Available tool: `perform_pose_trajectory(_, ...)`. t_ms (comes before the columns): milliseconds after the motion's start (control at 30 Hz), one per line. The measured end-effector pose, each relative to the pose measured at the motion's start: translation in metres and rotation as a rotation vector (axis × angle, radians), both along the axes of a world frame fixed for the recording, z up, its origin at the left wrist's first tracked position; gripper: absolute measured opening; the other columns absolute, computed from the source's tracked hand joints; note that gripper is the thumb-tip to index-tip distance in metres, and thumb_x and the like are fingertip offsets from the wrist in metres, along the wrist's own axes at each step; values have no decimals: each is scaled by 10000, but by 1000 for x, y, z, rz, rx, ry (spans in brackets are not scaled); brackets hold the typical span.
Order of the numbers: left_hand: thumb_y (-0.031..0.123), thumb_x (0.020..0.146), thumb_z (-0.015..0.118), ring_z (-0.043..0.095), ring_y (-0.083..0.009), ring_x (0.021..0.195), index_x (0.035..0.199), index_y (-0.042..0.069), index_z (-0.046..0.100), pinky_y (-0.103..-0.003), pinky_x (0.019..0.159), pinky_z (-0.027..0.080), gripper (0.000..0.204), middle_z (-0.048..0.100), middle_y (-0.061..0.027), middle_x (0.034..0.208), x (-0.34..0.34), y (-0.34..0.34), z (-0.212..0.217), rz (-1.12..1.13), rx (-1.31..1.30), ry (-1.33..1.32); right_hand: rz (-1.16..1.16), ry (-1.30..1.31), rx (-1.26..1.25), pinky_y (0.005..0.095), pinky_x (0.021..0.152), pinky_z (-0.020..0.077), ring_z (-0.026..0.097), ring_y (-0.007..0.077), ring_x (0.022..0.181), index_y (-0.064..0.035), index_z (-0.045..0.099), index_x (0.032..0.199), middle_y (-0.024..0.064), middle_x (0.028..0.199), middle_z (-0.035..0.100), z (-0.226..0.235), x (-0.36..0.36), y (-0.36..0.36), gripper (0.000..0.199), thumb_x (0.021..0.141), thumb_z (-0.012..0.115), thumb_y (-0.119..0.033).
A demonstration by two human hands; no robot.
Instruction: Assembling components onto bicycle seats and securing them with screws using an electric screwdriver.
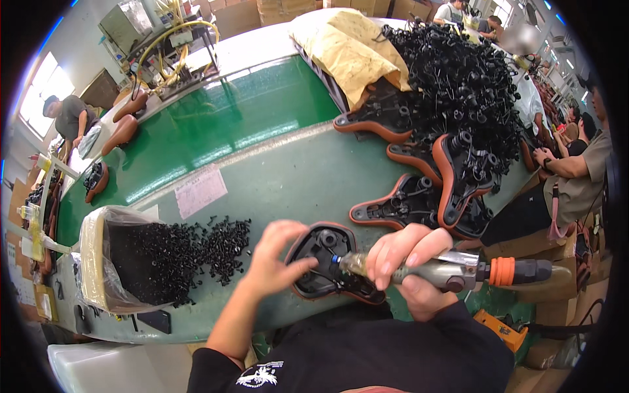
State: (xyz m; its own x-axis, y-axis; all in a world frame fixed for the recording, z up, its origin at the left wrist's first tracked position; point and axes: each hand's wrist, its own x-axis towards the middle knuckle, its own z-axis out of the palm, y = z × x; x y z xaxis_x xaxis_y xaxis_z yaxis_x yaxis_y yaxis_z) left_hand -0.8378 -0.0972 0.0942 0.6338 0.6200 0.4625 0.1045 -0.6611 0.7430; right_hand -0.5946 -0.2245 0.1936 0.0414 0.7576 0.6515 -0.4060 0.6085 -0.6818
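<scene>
A bicycle saddle (321, 278) lies underside up on the bench in front of me, its black base framed by a brown rim. My left hand (276, 259) grips its left side, thumb over the base and fingers at the far edge. Wrapped in my right hand (413, 262) is a power screwdriver (455, 270) with an orange collar. The tool lies nearly level, its blue-ringed tip pointing left into the saddle's underside. Whether a screw sits at the tip is too small to tell. Black screws (226, 249) are heaped left of my left hand.
A plastic-lined tub (95, 262) on its side spills the screws. More upturned saddles (400, 203) lie at right, before a big pile of black parts (458, 78). Beyond runs a green conveyor belt (242, 98). A paper sheet (200, 191) lies on the bench. Co-workers stand left and right.
</scene>
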Motion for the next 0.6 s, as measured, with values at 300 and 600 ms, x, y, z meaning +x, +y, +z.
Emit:
perform_pose_trajectory(300, 170, 707, 909, 645, -387, 1188, 1192, 41, 635, -430, 1020, 542, 571, 626, -154, 1288, 37, 50, -33, -280, -74, 296, -223, -190, 106, 388, 704, 528, 620, 187, 700, -97, 488, 1191, 125, 1046, 585, -21, 9, -1, 260, 976, 628, -142)
perform_pose_trajectory(600, 96, 687, 903, 704, -293, 1219, 1069, 9, 729, -394, 1037, 569, 428, 714, -126, 1303, 53, 49, -63, -255, -130, 166, -196, -195, -60, 423, 805, 528, 638, 209, 808, -119, 511, 1256, 151, 1104, 603, -36, 23, 4, 272, 1026, 651, -155)
